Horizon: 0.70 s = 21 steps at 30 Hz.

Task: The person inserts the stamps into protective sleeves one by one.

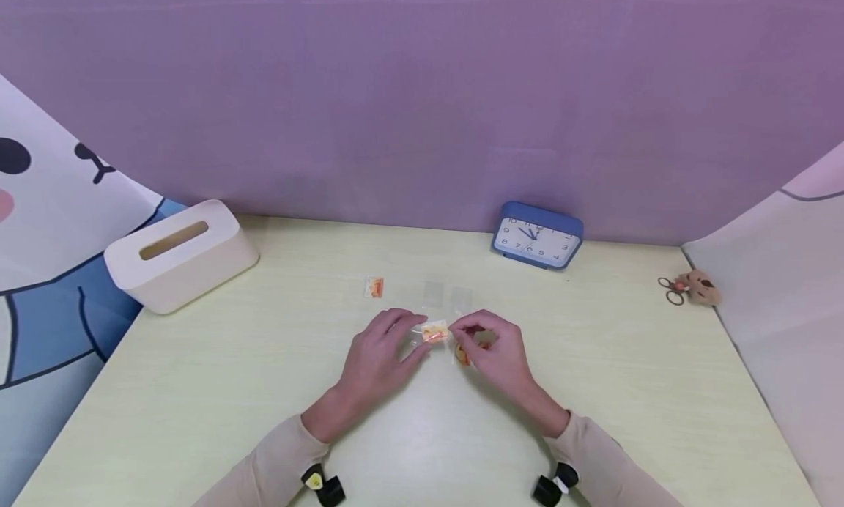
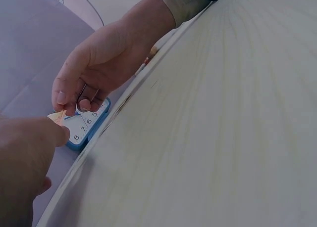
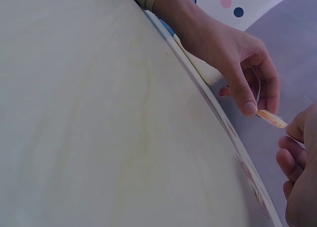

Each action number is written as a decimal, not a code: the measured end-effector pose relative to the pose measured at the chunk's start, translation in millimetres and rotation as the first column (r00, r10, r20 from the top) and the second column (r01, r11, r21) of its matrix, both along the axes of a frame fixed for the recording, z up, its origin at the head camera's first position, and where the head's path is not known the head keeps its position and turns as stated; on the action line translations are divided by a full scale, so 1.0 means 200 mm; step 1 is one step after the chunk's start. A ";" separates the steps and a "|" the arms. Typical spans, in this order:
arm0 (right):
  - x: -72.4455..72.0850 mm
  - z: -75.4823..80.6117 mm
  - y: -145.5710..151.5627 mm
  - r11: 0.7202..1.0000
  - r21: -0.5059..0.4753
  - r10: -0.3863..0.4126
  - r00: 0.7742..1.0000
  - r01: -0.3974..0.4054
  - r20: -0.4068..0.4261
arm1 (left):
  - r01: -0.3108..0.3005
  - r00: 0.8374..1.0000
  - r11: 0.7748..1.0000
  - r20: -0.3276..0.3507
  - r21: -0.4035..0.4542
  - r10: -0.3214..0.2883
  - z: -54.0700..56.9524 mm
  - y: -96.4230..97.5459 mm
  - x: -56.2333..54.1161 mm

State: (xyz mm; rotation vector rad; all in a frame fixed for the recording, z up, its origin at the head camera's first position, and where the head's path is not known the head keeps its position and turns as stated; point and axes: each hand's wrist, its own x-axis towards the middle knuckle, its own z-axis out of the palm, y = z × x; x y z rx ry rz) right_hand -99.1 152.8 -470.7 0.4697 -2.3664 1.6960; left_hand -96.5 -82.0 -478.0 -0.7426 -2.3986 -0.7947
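Observation:
A small orange-and-white printed packet (image 1: 434,332) is held up between both hands. My left hand (image 1: 382,352) pinches its left end, and a thin clear plastic edge shows by those fingers in the right wrist view. At the other end, my right hand (image 1: 496,352) pinches the packet with thumb and fingertips. Another orange-printed piece (image 1: 462,354) is partly hidden beneath the right hand. Just beyond the hands, two clear plastic pieces (image 1: 433,294) lie flat on the table. A similar orange-printed packet (image 1: 374,287) lies farther left.
A white tissue box (image 1: 181,256) stands at the table's back left. Toward the back right is a blue clock (image 1: 538,235). Scissors (image 1: 674,290) with a brown plush head (image 1: 702,287) lie near the right edge. A purple backdrop (image 1: 422,111) rises behind the table (image 1: 264,390).

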 end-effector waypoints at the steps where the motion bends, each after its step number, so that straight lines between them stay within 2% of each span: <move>1: 0.00 0.00 0.00 1.000 -0.002 0.007 1.000 -0.007 -0.007 | 0.002 1.000 1.000 0.001 0.001 -0.002 0.00 0.00 0.00; 8: 0.00 0.00 -0.01 0.999 -0.001 0.038 0.999 -0.038 0.007 | 0.025 1.000 1.000 0.004 0.003 -0.025 -0.02 0.00 0.00; 21: 0.00 0.01 -0.01 0.996 -0.003 0.089 0.996 -0.089 -0.011 | 0.047 0.998 0.999 -0.047 -0.007 -0.047 -0.01 0.00 -0.01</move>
